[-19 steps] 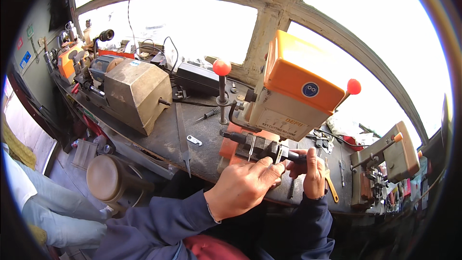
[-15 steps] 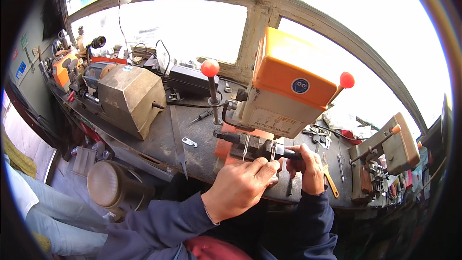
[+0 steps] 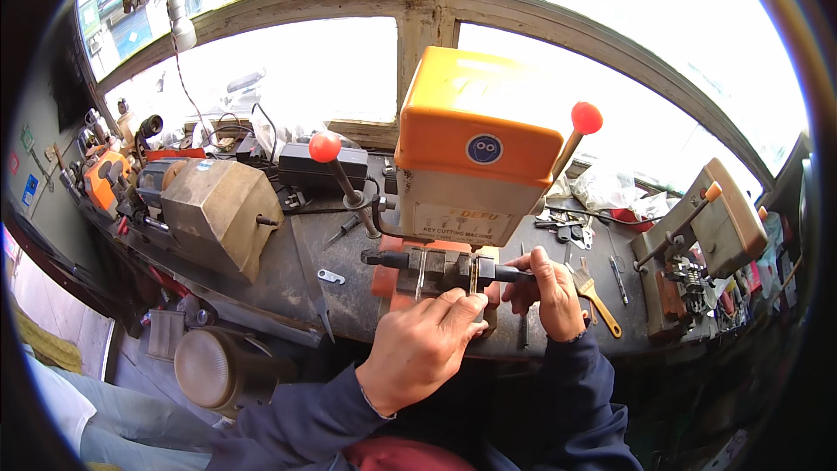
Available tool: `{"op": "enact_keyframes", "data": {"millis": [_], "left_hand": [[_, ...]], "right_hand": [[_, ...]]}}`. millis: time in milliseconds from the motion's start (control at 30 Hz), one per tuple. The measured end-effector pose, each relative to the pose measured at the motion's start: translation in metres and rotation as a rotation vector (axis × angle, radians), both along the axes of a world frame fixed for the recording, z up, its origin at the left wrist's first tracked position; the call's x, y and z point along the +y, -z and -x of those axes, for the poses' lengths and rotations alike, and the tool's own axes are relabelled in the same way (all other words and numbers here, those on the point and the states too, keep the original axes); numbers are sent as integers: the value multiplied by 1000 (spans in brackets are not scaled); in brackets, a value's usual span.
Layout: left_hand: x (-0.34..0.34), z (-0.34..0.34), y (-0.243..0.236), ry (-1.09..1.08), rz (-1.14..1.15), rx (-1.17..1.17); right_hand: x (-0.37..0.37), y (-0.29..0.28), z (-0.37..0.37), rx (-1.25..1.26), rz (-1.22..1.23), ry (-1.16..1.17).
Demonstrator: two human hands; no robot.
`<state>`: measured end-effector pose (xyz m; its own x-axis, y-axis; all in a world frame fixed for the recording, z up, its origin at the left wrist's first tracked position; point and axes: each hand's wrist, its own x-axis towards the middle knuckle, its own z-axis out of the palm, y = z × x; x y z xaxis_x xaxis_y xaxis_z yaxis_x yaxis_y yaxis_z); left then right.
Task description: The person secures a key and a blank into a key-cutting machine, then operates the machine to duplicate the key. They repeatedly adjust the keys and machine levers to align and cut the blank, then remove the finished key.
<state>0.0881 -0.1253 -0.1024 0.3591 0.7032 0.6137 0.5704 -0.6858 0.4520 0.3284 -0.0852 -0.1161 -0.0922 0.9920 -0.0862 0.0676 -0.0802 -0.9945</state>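
head view: left hand on the strip, right hand on the clamp handle

left hand [image 3: 418, 344]: thumb and forefinger pinch the near end of a brass-coloured strip [image 3: 474, 274]; other fingers curl under, tips hidden. strip sits in the right slot of the dark clamp block [image 3: 449, 269], under the orange-topped machine [image 3: 478, 126]. pinch looks like steadying: a thin part could tip if its free end were loose.

right hand [image 3: 556, 296]: thumb and curled fingers close round the outer end of the black handle [image 3: 507, 273]. can't judge how hard. handle runs sideways out of the block, so gripping the tip likely gives best control and keeps that hand off the strip.

silvery strip [image 3: 421, 269] stands in the left slot, roughly parallel, near the left knuckles; contact unclear. side-by-side seating probably keeps both aligned.

yellow-handled brush [image 3: 602, 301] lies right of the right hand, within easy reach. long file [image 3: 311, 272] and small silvery piece [image 3: 330, 276] lie left on the bench [image 3: 349, 314], apart from the hands.
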Motion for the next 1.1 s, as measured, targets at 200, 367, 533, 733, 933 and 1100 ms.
{"op": "enact_keyframes", "data": {"millis": [200, 367, 533, 733, 933, 1100], "left_hand": [[-2, 0, -2, -6, -6, -19], [-2, -1, -6, -3, 26, -35], [-2, -3, -8, -16, 52, -4], [-1, -5, -9, -33, 48, -1], [0, -7, -10, -51, 69, 9], [0, -9, -10, -50, 49, -3]], "right_hand": [[-9, 1, -3, -640, -771, 27], [-3, 10, 2, -286, -714, 71], [-1, 6, -4, 79, -70, -67], [-6, 4, -1, -431, -824, 21], [-7, 5, 10, -337, -687, 115], [0, -1, 7, 184, -65, -29]]}}
